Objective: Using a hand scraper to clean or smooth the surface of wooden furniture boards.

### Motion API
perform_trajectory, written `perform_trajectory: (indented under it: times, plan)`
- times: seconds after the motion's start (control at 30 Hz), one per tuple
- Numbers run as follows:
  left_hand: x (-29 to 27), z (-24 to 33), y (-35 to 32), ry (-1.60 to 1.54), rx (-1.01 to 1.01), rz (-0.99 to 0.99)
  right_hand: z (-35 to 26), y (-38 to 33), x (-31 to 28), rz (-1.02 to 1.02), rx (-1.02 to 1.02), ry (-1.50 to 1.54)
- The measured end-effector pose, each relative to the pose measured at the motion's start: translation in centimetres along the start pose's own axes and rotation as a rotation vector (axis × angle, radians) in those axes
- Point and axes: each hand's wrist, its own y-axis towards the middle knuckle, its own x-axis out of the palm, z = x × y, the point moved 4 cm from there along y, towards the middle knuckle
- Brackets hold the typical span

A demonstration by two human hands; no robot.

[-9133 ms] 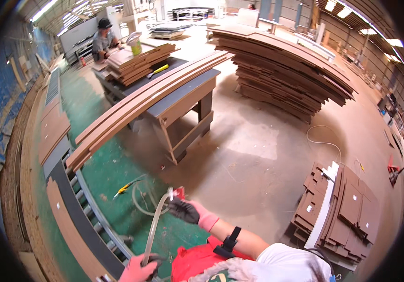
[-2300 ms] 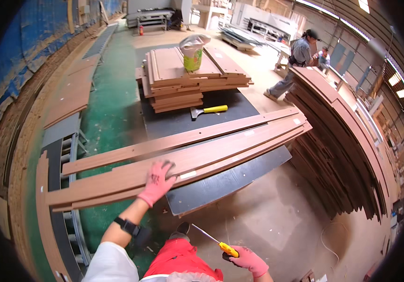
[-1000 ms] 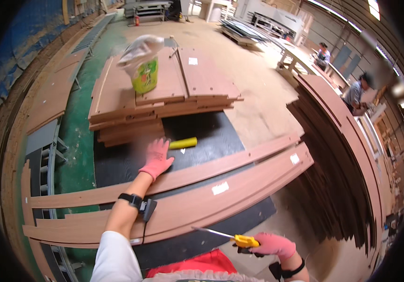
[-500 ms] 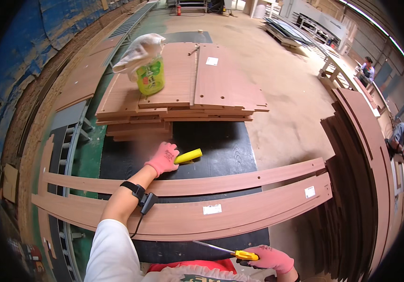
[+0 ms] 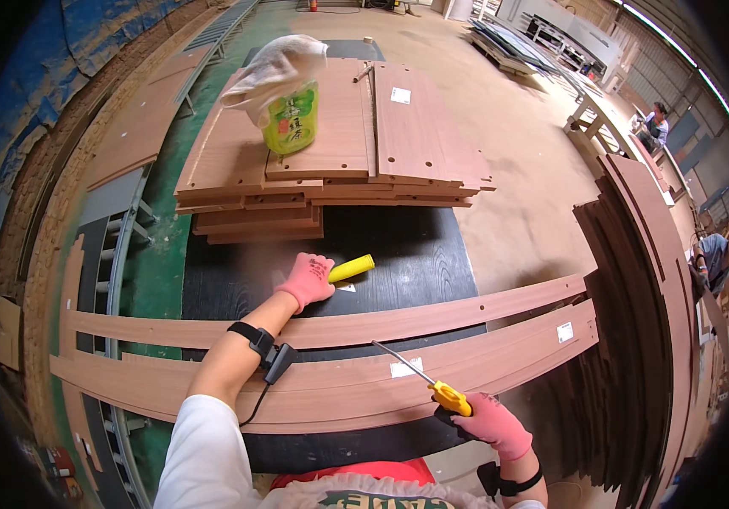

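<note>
- The yellow-handled tool (image 5: 353,268) is at the bench's (image 5: 407,293) dark top, between the panel stack and the long boards; the hand hides its head.
- The left hand (image 5: 309,278) has its grip closed around that tool, the handle's end sticking out to the right.
- The right hand (image 5: 498,424) has its grip closed on a thin-shafted tool (image 5: 450,397), tip pointing up and left over the boards.
- Long boards (image 5: 297,399) lie across the bench.
- Beyond, the panel stack (image 5: 420,140) carries a green container (image 5: 292,123) topped with cloth (image 5: 284,68).
- Rollers (image 5: 114,276) run along the left.
</note>
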Motion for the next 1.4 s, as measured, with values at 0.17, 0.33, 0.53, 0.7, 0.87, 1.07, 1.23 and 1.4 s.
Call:
perform_trajectory:
  times: [0.17,0.33,0.53,0.7,0.87,1.07,1.23,1.4]
  plan:
    - [-0.2,-0.8,-0.6,-0.019,0.075,0.076,0.3,0.0,2.0,-0.044,0.079,0.056]
    - [0.8,-2.0,-1.9,0.009,0.047,-0.131,0.1,0.1,3.1,-0.012,-0.038,0.059]
    - [0.6,-9.3,-9.0,-0.026,-0.171,0.073,-0.7,1.2,1.4,0.13,0.109,0.107]
    - [1.5,-13.6,-12.5,-0.072,-0.35,0.158,-2.7,4.1,2.0,0.134,-0.075,0.064]
    - [2.1,-14.6,-12.4,-0.12,-0.392,0.235,-3.7,7.6,-1.5,0.289,-0.031,0.269]
    - [2.5,-15.6,-12.7,-0.152,-0.529,0.263,-4.0,9.4,-2.0,0.191,0.0,0.16]
    - [2.7,-18.4,-14.1,-0.284,-0.815,0.119,-5.4,9.2,-0.7,0.249,-0.046,0.189]
    - [2.6,-20.8,-15.3,-0.297,-0.945,0.036,-6.8,7.5,3.9,-0.173,-0.044,0.049]
